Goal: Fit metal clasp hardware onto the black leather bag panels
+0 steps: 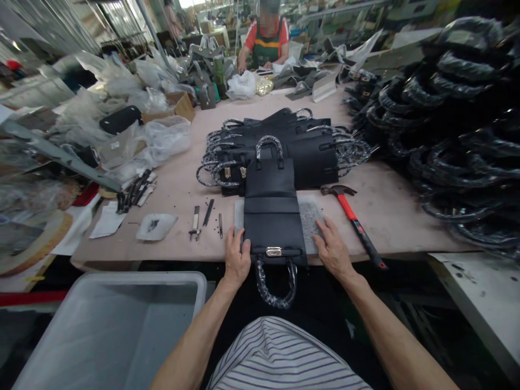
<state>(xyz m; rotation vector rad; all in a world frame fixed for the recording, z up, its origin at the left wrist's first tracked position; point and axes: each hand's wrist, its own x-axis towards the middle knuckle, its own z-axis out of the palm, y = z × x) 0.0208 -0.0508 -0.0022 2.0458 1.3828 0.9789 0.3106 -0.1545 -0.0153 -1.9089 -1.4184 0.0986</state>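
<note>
A black handbag panel (pixel 271 216) lies unfolded in front of me, with a gold clasp (pixel 273 251) near its lower end. Plastic-wrapped handles stick out at both ends; the near handle (pixel 277 290) hangs past the table edge. Beneath the panel is a grey stone slab (pixel 311 222). My left hand (pixel 238 257) rests at the panel's lower left edge, fingers apart, thumb beside the panel. My right hand (pixel 333 246) lies with spread fingertips on the slab's right side, apart from the panel. A claw hammer (pixel 354 219) with a red and black handle lies to its right.
Stacked black bag panels (pixel 309 151) lie just beyond. Small metal tools (pixel 195 222) and a plastic piece with dark bits (pixel 156 226) are at left. A grey bin (pixel 134 281) stands below left. Wrapped-handle bags (pixel 447 124) pile up at right. A person (pixel 266 43) works opposite.
</note>
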